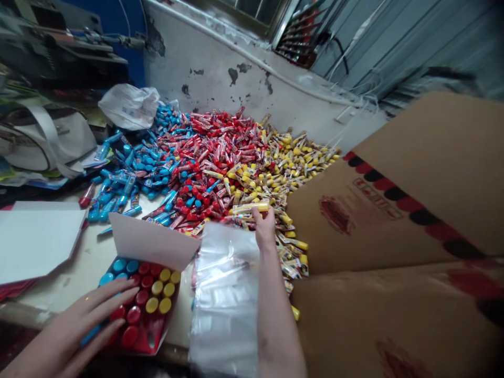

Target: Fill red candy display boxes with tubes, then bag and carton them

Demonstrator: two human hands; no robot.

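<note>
Gripped in the right hand (264,227) at centre frame, a small bunch of yellow-capped tubes (250,208), fingers closed around them, long axis nearly level across the frame, yellow ends toward the right; perhaps two or three tubes, the count hard to tell behind the fingers. Left hand (74,317) well apart at lower left, open, fingers spread and lying on a display card (151,336) with rows of blue, red and yellow caps (157,294). Rising from the far edge of the card, a tilted white flap (151,241). Between the two hands, a stack of clear plastic bags (224,299), just below the held tubes and along the inner side of the right forearm (275,315), partly in the way of a straight line from right hand to card. Beyond both hands, a large heap of loose tubes (212,157) on a white bench (79,273), in blue, red and yellow bands from left to right. To the right, cardboard flaps (394,210) beside the heap's yellow end. At left, a white sheet (35,241) and a white handbag (43,139); above the heap, a crumpled plastic bag (129,106) against a stained wall (220,68).
</note>
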